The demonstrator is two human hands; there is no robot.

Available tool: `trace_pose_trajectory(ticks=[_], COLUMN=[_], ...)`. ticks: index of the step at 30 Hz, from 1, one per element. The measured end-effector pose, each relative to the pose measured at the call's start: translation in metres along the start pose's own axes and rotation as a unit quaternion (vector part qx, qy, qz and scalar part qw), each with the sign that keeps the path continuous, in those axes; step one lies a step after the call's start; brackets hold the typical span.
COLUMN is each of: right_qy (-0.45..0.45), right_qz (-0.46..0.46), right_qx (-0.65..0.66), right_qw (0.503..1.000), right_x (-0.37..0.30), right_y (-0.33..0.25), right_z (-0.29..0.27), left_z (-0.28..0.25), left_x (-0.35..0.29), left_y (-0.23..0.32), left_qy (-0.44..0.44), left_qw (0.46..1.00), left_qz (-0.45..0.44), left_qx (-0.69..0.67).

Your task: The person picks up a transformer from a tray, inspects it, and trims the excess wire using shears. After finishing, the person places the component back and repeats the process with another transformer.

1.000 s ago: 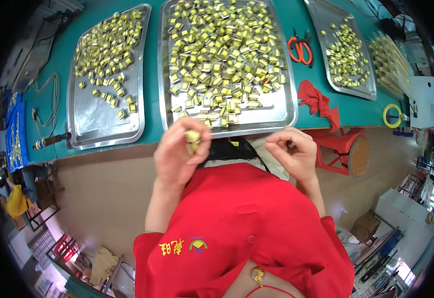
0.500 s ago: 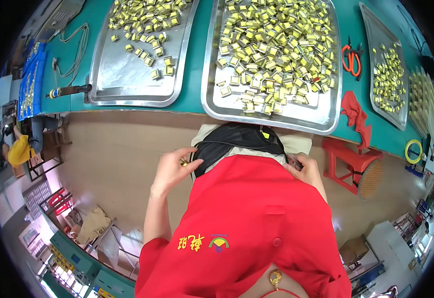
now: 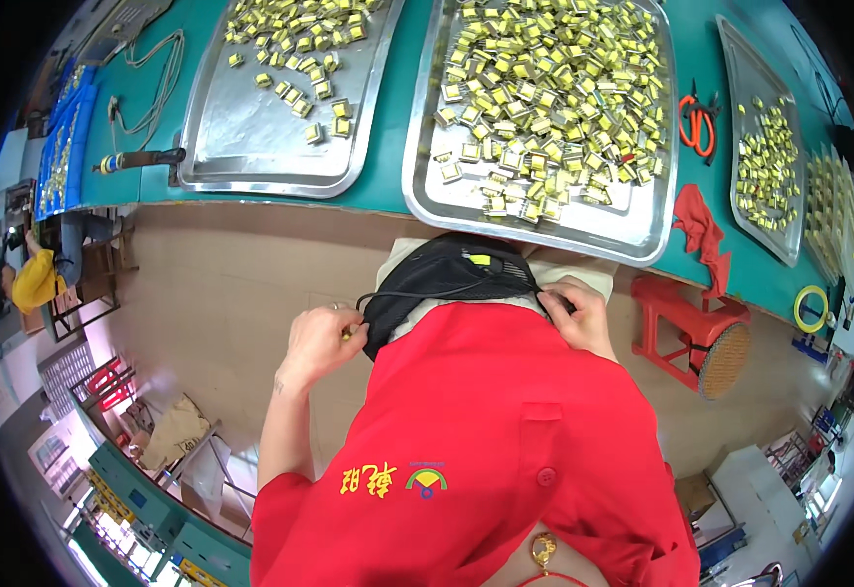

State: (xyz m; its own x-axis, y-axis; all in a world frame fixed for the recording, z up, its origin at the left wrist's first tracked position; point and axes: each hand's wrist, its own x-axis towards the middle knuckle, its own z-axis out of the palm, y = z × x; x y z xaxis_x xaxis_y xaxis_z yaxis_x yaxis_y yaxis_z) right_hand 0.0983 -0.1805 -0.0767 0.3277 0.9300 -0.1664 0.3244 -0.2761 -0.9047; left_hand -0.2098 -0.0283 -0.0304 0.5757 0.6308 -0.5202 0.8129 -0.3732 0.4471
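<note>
A black mesh cloth piece point(image 3: 437, 269) with a thin dark cord and a yellow-green tag lies across my lap, over pale fabric. At its left edge, my left hand point(image 3: 321, 342) has its fingers pinched by the cord's end. A tiny yellow bit shows at those fingertips, too small to name. My right hand point(image 3: 580, 315) grips the mesh piece's right edge between thumb and fingers, close against my red shirt point(image 3: 486, 391). Neither hand touches the green table point(image 3: 368, 186) in front of me.
Metal trays at the left point(image 3: 270, 161), the middle point(image 3: 412, 166) and the right point(image 3: 789, 235) hold many small yellow-and-silver transformer-like parts. Orange-handled cutters point(image 3: 698, 132) and a red cloth point(image 3: 699, 230) lie between trays. A red stool point(image 3: 667, 328) stands right; a person in yellow point(image 3: 38, 284) sits far left.
My left hand has moved left and slightly down, its fingers closing in. My right hand has shifted left and up. The mesh piece and its tag have shifted left, with the cord stretched across.
</note>
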Motion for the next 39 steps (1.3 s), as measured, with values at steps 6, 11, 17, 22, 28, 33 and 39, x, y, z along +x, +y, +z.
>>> trace_pose_trajectory(ticks=[6,11,17,22,28,33,39], right_qy=[-0.054,-0.102,-0.133,-0.057,0.025,0.112,0.156], right_qz=[-0.054,-0.037,0.053,0.049,0.082,0.044,-0.089], right_qx=[-0.018,-0.053,-0.032,-0.019,0.072,0.11,-0.08], right_qw=[0.997,0.993,0.989,0.997,0.994,0.987,0.981], right_x=[0.024,0.036,0.04,0.026,0.014,0.013,0.035], right_y=[-0.004,0.006,-0.02,-0.031,-0.053,-0.063,-0.078], right_z=[0.017,0.023,0.009,-0.015,-0.039,-0.055,-0.059], left_z=[0.018,0.032,0.005,-0.014,-0.03,-0.048,-0.061], left_x=[-0.039,-0.05,-0.029,0.011,0.07,0.1,0.103], left_y=[-0.01,-0.022,-0.015,0.002,0.069,0.122,0.147], left_qy=[-0.031,0.025,0.087,0.035,-0.102,-0.138,-0.114], left_qw=[0.997,0.98,0.887,0.756,0.629,0.7,0.769], left_qz=[-0.075,-0.133,-0.121,-0.011,0.168,0.188,0.135], left_qx=[-0.004,-0.148,-0.438,-0.653,-0.752,-0.675,-0.614])
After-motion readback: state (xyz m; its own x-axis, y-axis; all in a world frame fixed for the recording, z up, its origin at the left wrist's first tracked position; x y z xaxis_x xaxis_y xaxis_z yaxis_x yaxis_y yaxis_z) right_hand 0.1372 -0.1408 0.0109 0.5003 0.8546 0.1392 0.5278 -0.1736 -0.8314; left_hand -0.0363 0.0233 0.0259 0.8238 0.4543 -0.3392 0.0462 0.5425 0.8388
